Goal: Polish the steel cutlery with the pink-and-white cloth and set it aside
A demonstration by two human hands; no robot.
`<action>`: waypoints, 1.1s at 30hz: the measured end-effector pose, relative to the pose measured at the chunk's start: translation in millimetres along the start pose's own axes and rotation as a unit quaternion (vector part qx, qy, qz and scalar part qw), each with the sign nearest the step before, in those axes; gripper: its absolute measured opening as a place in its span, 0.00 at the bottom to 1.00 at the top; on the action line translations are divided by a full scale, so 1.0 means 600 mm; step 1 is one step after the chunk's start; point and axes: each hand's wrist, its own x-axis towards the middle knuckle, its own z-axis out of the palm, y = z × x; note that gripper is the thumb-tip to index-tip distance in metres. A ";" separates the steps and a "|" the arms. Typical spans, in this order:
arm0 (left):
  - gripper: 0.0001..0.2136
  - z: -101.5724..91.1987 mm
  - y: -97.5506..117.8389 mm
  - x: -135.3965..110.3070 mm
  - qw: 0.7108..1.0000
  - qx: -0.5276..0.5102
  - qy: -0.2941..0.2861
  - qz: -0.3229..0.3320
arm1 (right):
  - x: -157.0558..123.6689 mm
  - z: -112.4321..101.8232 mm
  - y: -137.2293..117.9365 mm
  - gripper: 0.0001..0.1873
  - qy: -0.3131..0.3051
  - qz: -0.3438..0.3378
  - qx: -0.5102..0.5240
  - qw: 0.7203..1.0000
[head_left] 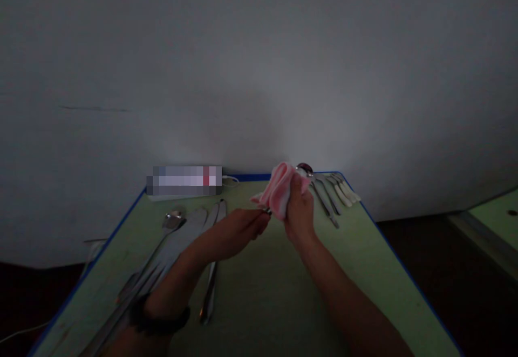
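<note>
My left hand [238, 233] is closed on a thin metal utensil [266, 210], of which only a short shiny piece shows; its kind is hidden. A folded pink and white cloth [280, 189] covers the rest of it. My right hand [301, 208] grips this cloth, thumb on top, above the table's middle. Just behind the right hand appears a dark, shiny spoon bowl [304, 170]; I cannot tell whether it lies on the table. Beneath my left forearm are several metal utensils, among them a large spoon [174, 219] and a long-handled piece [208, 295].
The pale green table [259, 303] has a blue edge and stands against a grey wall [259, 76]. A blurred-out box [184, 181] with a white cable [231, 179] sits at the back left. Several pieces of cutlery [327, 195], some with white handles [346, 192], lie at the back right.
</note>
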 end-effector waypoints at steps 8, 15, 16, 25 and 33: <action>0.13 -0.006 -0.023 -0.003 0.999 0.018 0.000 -0.026 | -0.004 0.005 0.015 0.25 -0.022 -0.050 -0.068 0.996; 0.18 -0.061 -0.009 -0.024 0.974 -0.037 0.200 -0.098 | 0.018 -0.034 -0.032 0.16 -0.297 -0.162 -0.286 0.896; 0.19 -0.062 -0.003 -0.024 0.973 -0.043 0.205 -0.102 | 0.015 -0.035 -0.037 0.14 -0.351 -0.175 -0.319 0.863; 0.19 -0.057 -0.028 -0.018 0.987 0.050 0.113 -0.102 | 0.026 -0.070 -0.068 0.14 -0.495 -0.167 -0.445 0.728; 0.14 -0.030 -0.005 -0.010 0.988 0.125 0.080 -0.039 | 0.010 -0.052 -0.069 0.12 -0.454 -0.196 -0.516 0.699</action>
